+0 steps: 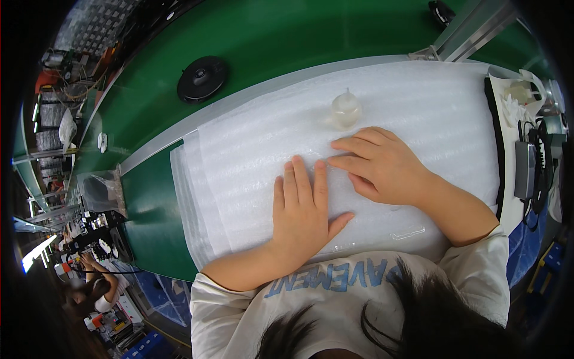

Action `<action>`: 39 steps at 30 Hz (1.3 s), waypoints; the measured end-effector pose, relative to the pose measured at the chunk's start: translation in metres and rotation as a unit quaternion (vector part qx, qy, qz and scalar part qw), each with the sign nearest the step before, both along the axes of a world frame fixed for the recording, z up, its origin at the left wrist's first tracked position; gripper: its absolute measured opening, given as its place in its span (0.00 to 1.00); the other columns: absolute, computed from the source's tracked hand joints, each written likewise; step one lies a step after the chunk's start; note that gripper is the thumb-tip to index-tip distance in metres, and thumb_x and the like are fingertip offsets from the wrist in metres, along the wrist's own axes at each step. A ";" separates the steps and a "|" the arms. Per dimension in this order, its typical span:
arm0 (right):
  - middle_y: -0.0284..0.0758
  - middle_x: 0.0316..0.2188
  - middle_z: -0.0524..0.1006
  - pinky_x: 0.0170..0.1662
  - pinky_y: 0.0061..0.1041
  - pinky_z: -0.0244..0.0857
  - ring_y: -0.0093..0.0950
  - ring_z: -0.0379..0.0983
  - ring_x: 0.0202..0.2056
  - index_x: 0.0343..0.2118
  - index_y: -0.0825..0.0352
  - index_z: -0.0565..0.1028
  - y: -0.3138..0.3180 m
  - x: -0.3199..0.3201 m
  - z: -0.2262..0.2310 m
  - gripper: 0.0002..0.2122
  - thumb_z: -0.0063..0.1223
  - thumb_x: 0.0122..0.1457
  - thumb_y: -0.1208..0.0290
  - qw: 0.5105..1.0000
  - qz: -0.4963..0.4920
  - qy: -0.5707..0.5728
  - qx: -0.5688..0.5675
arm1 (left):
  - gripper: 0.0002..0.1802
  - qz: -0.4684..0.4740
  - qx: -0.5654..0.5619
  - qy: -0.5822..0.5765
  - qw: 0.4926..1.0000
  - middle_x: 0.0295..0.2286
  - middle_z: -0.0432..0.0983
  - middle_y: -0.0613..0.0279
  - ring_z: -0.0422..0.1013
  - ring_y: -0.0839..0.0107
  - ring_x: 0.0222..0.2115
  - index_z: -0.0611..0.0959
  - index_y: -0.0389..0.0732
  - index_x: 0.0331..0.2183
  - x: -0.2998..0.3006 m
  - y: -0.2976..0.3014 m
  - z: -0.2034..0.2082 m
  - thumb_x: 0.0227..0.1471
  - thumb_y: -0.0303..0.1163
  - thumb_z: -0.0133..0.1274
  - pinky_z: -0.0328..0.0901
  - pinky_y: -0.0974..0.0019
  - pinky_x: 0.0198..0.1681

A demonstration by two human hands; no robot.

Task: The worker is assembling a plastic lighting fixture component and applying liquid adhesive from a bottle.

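My left hand (304,209) lies flat on a white foam sheet (251,161), its fingers stretched out and its thumb apart. Slightly farther and to the right, my right hand (385,167) rests on the same sheet with its fingers a little bent and apart. I see nothing in either hand. Just beyond the right hand's fingers stands a small translucent squeeze bottle (345,112) with a thin nozzle. A shiny clear patch, perhaps film, lies on the sheet near my body; I cannot make out its kind.
A black round disc-shaped object (203,79) sits on the green surface beyond the metal rail. An upright metal profile (478,30) rises at the far right. To the right are a black power adapter (525,170) and cables. A person (98,287) works at far left.
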State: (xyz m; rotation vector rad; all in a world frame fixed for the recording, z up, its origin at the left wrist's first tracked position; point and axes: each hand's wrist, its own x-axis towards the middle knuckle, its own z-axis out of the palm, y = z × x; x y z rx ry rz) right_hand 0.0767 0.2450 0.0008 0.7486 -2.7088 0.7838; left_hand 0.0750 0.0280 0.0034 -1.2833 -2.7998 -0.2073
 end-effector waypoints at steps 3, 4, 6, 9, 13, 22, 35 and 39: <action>0.33 0.45 0.75 0.50 0.33 0.65 0.31 0.69 0.45 0.39 0.61 0.78 0.000 0.000 0.001 0.14 0.57 0.46 0.73 1.000 -0.002 0.001 0.002 | 0.56 -0.001 0.000 -0.002 1.000 0.54 0.57 0.25 0.60 0.33 0.53 0.60 0.27 0.59 0.000 -0.001 -0.002 0.42 0.61 0.57 0.60 0.41 0.52; 0.32 0.44 0.75 0.50 0.33 0.65 0.31 0.69 0.45 0.39 0.61 0.77 0.000 0.001 0.001 0.15 0.57 0.46 0.73 1.000 -0.004 0.000 0.002 | 0.56 0.000 -0.002 -0.002 1.000 0.54 0.57 0.25 0.60 0.33 0.53 0.60 0.27 0.59 0.000 -0.001 -0.002 0.42 0.61 0.57 0.60 0.41 0.52; 0.32 0.44 0.75 0.50 0.33 0.65 0.31 0.69 0.45 0.40 0.61 0.77 -0.001 0.000 0.000 0.15 0.57 0.46 0.73 1.000 -0.007 0.001 0.001 | 0.56 0.000 -0.007 -0.003 1.000 0.54 0.56 0.25 0.60 0.33 0.53 0.60 0.27 0.59 0.000 0.000 -0.001 0.42 0.61 0.57 0.60 0.41 0.52; 0.32 0.44 0.74 0.50 0.33 0.64 0.31 0.68 0.45 0.41 0.61 0.77 0.000 0.001 -0.001 0.16 0.57 0.45 0.72 1.000 -0.006 0.003 0.007 | 0.56 -0.002 -0.008 0.002 1.000 0.54 0.56 0.25 0.60 0.34 0.53 0.60 0.27 0.59 0.000 0.000 -0.001 0.42 0.61 0.57 0.60 0.41 0.52; 0.31 0.44 0.74 0.50 0.32 0.64 0.30 0.68 0.46 0.41 0.60 0.77 0.001 0.000 0.000 0.16 0.57 0.45 0.72 1.000 -0.002 0.001 0.013 | 0.56 -0.001 -0.009 0.007 1.000 0.54 0.57 0.25 0.60 0.34 0.53 0.60 0.27 0.59 0.000 0.001 -0.001 0.42 0.61 0.57 0.60 0.41 0.52; 0.32 0.45 0.73 0.50 0.32 0.64 0.30 0.68 0.46 0.42 0.59 0.77 0.001 0.000 0.000 0.17 0.57 0.45 0.72 1.000 -0.009 -0.004 0.020 | 0.56 0.000 -0.010 0.007 1.000 0.54 0.57 0.25 0.61 0.34 0.53 0.60 0.27 0.59 0.000 0.001 -0.001 0.43 0.62 0.56 0.61 0.41 0.52; 0.31 0.46 0.73 0.51 0.32 0.63 0.30 0.67 0.47 0.42 0.57 0.78 0.002 0.002 -0.001 0.17 0.59 0.45 0.72 1.000 0.000 -0.001 0.025 | 0.56 -0.002 -0.010 0.005 1.000 0.54 0.57 0.25 0.61 0.34 0.52 0.59 0.26 0.59 0.000 0.002 -0.001 0.43 0.62 0.56 0.61 0.41 0.52; 0.31 0.47 0.73 0.51 0.32 0.63 0.30 0.67 0.47 0.42 0.57 0.78 0.003 0.002 -0.001 0.17 0.59 0.45 0.71 1.000 0.001 0.002 0.026 | 0.56 -0.004 -0.010 0.004 1.000 0.54 0.57 0.24 0.61 0.34 0.52 0.59 0.26 0.59 0.000 0.003 -0.001 0.43 0.62 0.56 0.61 0.41 0.52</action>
